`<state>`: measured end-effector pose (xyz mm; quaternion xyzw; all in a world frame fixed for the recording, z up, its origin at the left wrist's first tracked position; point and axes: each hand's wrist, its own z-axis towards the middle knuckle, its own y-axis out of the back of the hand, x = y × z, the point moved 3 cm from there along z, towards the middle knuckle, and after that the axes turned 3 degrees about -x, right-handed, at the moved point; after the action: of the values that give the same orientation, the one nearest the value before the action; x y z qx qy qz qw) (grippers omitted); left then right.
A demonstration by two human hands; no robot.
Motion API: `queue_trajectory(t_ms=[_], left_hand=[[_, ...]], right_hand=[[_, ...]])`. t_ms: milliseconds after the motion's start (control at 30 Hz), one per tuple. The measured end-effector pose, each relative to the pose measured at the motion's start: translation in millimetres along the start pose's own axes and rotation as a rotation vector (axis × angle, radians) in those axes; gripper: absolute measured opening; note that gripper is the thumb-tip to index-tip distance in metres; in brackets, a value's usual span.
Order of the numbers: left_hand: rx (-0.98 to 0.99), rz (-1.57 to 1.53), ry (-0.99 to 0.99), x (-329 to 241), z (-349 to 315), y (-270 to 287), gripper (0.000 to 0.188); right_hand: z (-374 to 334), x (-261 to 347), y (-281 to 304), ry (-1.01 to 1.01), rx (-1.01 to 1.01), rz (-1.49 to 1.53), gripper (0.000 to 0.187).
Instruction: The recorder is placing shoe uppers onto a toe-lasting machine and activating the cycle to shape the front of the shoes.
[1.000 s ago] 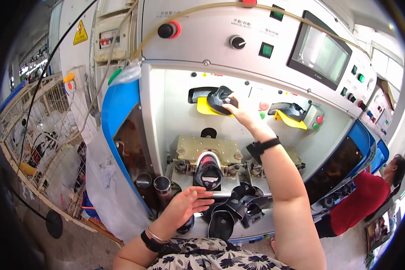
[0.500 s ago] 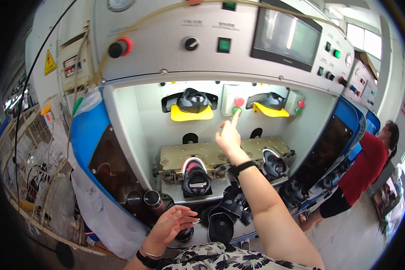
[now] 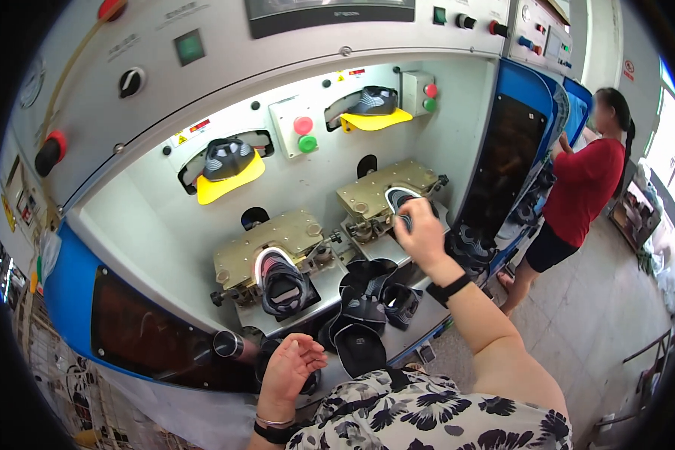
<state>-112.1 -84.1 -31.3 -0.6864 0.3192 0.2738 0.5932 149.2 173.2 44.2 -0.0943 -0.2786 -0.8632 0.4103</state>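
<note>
My right hand (image 3: 421, 234) is at the right-hand shoe upper (image 3: 402, 197) on its mould, fingers bent and apart, covering much of it; whether they touch it I cannot tell. My left hand (image 3: 291, 367) holds nothing, its fingers loosely curled and apart, low in front of the machine. Another dark shoe upper (image 3: 281, 285) with a pale collar edge sits on the left mould. Loose black shoe uppers (image 3: 361, 300) lie on the ledge between the hands.
Two yellow-edged pieces with dark uppers (image 3: 231, 161) (image 3: 375, 101) stick out of back-wall slots. A button box (image 3: 296, 127) with red and green buttons sits between them. A dark cylinder (image 3: 229, 343) stands near my left hand. At right stands a person in red (image 3: 589, 172).
My right hand has left the green button and come down to the right-hand shoe upper. The view has swung to the right. My left hand stays low and empty.
</note>
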Motion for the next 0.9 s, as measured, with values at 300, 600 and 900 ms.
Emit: queue_trajectory(t_ms=[300,600,900], left_hand=[[-0.083,-0.021,0.143,32.7,25.4,-30.9,0.031],[-0.250,-0.031,0.044,40.8,24.7,-59.2,0.028],[-0.285,-0.046,0.052,67.4,28.6,-88.1,0.030]], right_hand=[[-52.2,-92.3,6.5,-0.147,0.445,-0.039,0.038],[-68.0,-110.6,-24.2,-0.187,0.183,0.127,0.030],[-65.2,-128.5,-24.1,-0.121,0.158,0.236,0.023]])
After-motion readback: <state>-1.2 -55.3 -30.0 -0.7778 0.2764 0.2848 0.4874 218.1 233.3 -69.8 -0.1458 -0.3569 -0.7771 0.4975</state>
